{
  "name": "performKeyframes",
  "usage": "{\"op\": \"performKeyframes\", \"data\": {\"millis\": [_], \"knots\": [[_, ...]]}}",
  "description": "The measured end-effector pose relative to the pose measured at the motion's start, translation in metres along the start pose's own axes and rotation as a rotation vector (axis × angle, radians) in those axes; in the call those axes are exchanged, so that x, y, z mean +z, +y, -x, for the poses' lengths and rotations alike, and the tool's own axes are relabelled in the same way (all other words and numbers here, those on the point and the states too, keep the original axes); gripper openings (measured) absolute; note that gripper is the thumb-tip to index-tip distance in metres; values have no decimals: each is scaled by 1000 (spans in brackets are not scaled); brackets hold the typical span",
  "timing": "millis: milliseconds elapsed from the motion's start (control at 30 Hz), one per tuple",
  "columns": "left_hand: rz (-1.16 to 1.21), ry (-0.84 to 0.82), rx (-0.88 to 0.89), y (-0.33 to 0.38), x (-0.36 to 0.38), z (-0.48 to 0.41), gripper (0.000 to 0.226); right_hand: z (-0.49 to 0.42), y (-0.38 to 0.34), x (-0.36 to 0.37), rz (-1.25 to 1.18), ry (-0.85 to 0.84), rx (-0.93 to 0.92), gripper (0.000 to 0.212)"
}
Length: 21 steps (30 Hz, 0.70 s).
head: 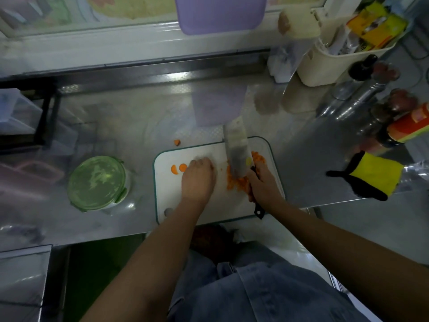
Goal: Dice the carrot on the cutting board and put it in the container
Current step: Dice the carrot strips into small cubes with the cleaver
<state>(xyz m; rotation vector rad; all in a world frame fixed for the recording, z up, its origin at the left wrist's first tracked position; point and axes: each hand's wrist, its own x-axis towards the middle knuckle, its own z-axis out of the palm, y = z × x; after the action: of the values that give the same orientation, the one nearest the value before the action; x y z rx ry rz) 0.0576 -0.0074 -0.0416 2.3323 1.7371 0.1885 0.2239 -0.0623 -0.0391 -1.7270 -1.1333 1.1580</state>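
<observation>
- The carrot dice [239,182] lie in a small orange heap on the right half of the cutting board [167,196]. The cleaver [236,147] covers part of the heap, so its full spread is hidden.
- Two flat, part-round carrot slices [178,168] sit on the board's left part, just beside the left hand [198,180]. A stray carrot piece [177,142] lies off the board on the counter [139,126].
- The board is smooth and white, with rounded corners and a teal rim.
- The cleaver has a broad, rectangular, dull steel blade and a black handle.
- The right hand [263,184] wraps its fingers round that handle.
- The left hand rests knuckles-up on the board with its fingertips blurred; I cannot tell whether it pinches any carrot.
- The round container [97,182], with a green clip lid on it, stands left of the board on the shiny metal counter.
</observation>
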Motion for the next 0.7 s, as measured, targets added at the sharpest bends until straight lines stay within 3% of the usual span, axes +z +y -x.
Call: {"op": "performKeyframes", "data": {"millis": [100, 233, 300, 433, 700], "knots": [[160, 64, -283, -18, -4, 7, 12, 10, 2, 15, 47, -83, -19, 12], [248, 117, -397, -37, 0, 23, 15, 27, 6, 37, 197, -187, -100, 17], [279, 113, -433, -44, 4, 30, 18, 34, 9, 47, 296, -218, -153, 7], [263, 55, -452, -46, 8, 37, 30, 38, 18, 52, 468, -164, -154, 28], [335, -57, -338, -33, 10, 34, 13, 24, 14, 20, 604, 74, -110, 13]]}}
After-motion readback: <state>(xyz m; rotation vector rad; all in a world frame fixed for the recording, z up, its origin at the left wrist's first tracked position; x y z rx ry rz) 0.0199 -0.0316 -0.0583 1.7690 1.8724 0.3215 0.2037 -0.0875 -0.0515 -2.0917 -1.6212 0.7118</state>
